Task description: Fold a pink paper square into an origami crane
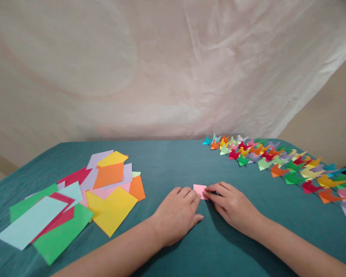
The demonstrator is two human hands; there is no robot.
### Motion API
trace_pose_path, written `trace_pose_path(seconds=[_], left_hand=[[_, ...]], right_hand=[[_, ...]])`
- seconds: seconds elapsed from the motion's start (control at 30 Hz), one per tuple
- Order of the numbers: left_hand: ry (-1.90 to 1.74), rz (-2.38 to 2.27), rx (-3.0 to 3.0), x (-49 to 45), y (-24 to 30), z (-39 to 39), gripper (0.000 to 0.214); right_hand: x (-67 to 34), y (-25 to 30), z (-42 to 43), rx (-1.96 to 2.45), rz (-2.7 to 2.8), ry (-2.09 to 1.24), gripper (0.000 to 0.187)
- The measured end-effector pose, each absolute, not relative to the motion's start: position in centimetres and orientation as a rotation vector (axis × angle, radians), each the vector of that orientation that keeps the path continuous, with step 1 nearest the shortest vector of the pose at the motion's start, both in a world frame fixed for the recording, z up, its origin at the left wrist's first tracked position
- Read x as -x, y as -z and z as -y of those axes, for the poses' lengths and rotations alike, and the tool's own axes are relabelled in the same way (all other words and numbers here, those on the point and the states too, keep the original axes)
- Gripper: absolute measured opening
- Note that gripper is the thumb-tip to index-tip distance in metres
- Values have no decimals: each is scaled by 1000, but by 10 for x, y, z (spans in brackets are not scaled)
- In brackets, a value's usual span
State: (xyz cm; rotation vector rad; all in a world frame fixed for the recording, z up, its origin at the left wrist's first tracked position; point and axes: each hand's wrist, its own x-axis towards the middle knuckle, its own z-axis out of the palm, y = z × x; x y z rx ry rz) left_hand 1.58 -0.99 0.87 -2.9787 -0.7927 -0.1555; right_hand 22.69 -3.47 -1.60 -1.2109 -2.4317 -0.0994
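A small folded piece of pink paper (200, 188) lies on the table between my hands. My left hand (177, 213) rests palm down beside it, its fingers laid flat and the thumb spread away, with the fingertips at the paper's near left edge. At the right edge of the paper, my right hand (233, 206) has its thumb and fingers closed on the pink sheet. The near part of the paper is partly hidden by the fingers.
On the left, loose sheets of coloured paper (112, 209) overlap in a spread-out pile. Several rows of folded paper birds (272, 156) stand along the right side. A dark green cloth (161, 165) covers the table, and a pale fabric sheet (161, 69) hangs behind it.
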Motion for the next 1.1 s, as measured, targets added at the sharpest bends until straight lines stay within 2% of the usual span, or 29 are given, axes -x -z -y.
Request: trace_pose_path(seconds=[1.1], left_hand=[[122, 770, 2990, -13, -9, 14, 44]], right_hand=[[-226, 17, 36, 1269, 2468, 147, 27]])
